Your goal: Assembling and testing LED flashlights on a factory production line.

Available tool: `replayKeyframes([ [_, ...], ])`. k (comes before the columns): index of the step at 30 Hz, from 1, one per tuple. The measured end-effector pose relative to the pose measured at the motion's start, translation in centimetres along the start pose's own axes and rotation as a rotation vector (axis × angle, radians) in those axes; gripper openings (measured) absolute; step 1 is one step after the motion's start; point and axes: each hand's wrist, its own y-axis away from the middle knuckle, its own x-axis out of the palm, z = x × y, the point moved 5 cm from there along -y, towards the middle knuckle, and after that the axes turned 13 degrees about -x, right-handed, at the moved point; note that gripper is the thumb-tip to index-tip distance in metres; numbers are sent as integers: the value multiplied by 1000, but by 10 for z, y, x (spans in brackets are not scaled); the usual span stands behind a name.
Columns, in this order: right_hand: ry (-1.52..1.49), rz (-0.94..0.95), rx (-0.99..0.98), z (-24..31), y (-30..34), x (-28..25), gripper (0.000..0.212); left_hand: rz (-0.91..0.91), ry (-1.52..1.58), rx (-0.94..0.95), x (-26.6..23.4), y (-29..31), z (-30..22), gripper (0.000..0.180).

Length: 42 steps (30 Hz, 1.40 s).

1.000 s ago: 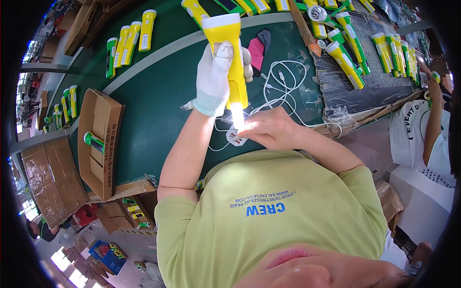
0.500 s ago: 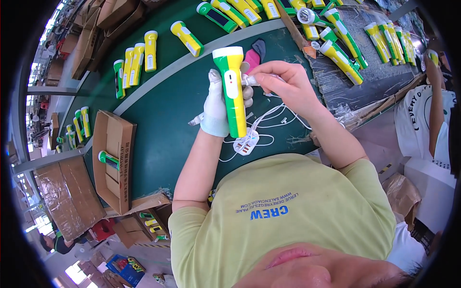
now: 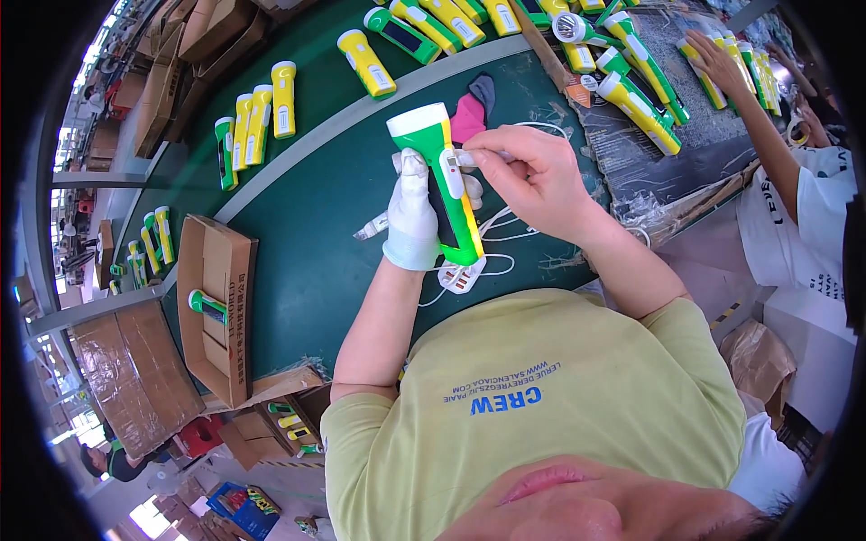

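Head view: left hand (image 3: 412, 212) wraps the away-pointing flashlight (image 3: 463, 227); right hand (image 3: 538, 180), fingers pinched on a white plug (image 3: 465, 159), meets its right side.

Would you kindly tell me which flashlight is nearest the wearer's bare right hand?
The green, yellow and white flashlight held in the gloved left hand: the right hand is at its side, while the other flashlights are farther away.

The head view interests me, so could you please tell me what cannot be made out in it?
All in the head view:
Whether the white piece in the right hand enters the held flashlight: too small, and the fingertips partly cover it.
Part of the left hand: hidden behind that flashlight.
The far end of the yellow flashlight at top centre: cut off by the picture's top edge.
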Motion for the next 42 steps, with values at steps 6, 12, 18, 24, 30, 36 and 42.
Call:
replayKeyframes([
  [6,36,50,-94,1,-2,-1,7,-237,-327,318,16,14,-15,58],
  [12,-526,87,353,-29,17,16,14,254,283,-164,24,25,-12,100],
  [18,-491,-268,517,-69,55,-10,18,-60,299,55,0,9,-29,65],
  [24,-129,209,285,-9,44,38,51,118,365,65,7,1,-7,52],
  [30,-174,350,423,-7,43,43,45,139,157,66,14,9,-7,43],
  [36,-219,134,321,-24,42,20,24,-84,-269,245,-1,15,-25,46],
  [42,-339,-9,199,-10,12,2,49,-282,-1637,825,29,37,-67,54],
])
